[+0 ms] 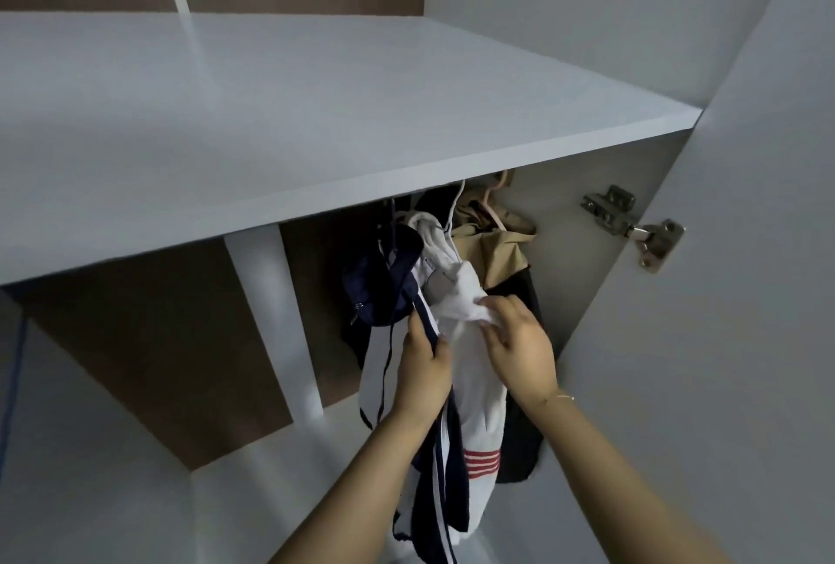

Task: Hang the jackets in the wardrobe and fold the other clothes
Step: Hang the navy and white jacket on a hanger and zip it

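Observation:
A white jacket (479,387) with navy trim and red stripes near its cuff hangs on a white hanger (456,206) under the wardrobe shelf (271,120). My left hand (424,364) grips the navy-and-white striped front edge of the jacket. My right hand (519,351) pinches a bunch of the white fabric at the jacket's shoulder. To the right, behind it, hangs a beige jacket (501,251) on a pinkish hanger (497,188). A dark navy garment (370,288) hangs to the left. The rail itself is hidden by the shelf.
The open wardrobe door (745,247) stands at the right with a metal hinge (637,224) on the side panel. A white upright divider (275,315) and brown back panel (149,337) lie to the left of the clothes.

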Demonstrator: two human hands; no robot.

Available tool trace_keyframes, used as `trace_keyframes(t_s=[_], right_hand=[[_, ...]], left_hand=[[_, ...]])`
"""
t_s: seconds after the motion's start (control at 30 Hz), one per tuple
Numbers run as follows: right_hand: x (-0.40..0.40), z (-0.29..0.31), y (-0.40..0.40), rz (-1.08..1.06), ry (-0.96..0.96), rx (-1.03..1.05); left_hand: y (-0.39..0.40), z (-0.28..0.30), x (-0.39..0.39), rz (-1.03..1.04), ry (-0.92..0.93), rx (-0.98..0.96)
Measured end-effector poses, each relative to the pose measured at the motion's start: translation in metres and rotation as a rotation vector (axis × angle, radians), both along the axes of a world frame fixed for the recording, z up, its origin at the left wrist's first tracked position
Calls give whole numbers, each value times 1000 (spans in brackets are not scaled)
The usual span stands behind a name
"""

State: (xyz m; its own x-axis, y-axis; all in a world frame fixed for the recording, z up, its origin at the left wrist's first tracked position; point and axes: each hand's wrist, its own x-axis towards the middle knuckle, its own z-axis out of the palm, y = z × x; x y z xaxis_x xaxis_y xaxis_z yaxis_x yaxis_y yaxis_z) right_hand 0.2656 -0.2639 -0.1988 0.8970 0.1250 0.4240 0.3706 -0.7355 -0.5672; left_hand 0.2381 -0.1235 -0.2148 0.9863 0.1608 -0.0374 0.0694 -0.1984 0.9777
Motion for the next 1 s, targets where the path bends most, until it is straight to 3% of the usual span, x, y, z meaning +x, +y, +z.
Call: trace_keyframes(t_s=[0.1, 0.4, 0.73, 1.0], right_hand=[[-14, -9, -8, -5, 130, 23], [-61, -11, 1, -172, 185, 27], [-170, -10, -1, -247, 434, 625], [-268, -1, -59, -330, 428, 860]], left_hand=[[-8, 1, 3, -38, 43, 1], [2, -9, -2, -264, 113, 50], [18, -15, -104, -121, 139, -216], [-40, 31, -185, -330, 157, -290]])
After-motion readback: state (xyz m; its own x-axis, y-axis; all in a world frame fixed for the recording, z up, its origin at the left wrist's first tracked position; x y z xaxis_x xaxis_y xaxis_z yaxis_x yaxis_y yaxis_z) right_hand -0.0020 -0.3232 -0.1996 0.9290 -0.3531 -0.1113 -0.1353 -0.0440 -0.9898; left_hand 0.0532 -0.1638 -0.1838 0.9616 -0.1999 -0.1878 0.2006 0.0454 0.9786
